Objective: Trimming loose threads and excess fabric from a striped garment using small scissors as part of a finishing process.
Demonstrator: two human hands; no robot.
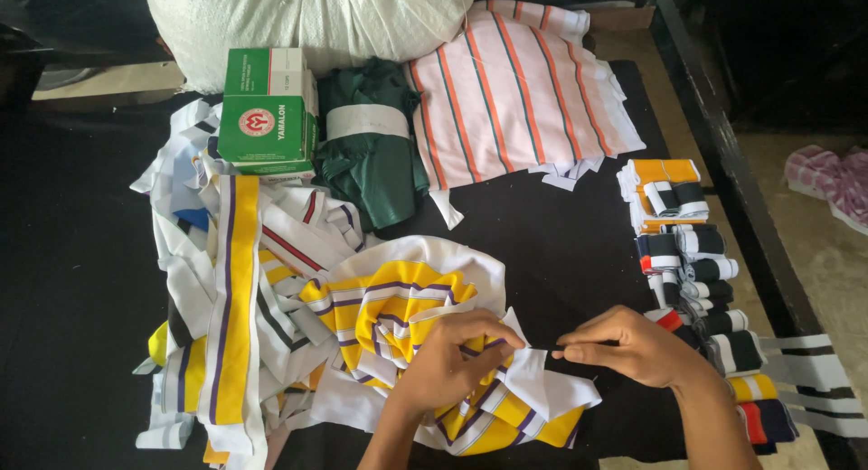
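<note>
Left hand pinches yellow-and-white striped fabric directly beneath it on the surface; right hand, fingertips pressed together just beside, apparently grips thread; next: likely steady pull.

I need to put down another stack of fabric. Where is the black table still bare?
The black table is bare left of the white strip pile, and in the middle between the pink striped cloth and the right hand. It is crowded around the left hand and along the rolled bands.
</note>
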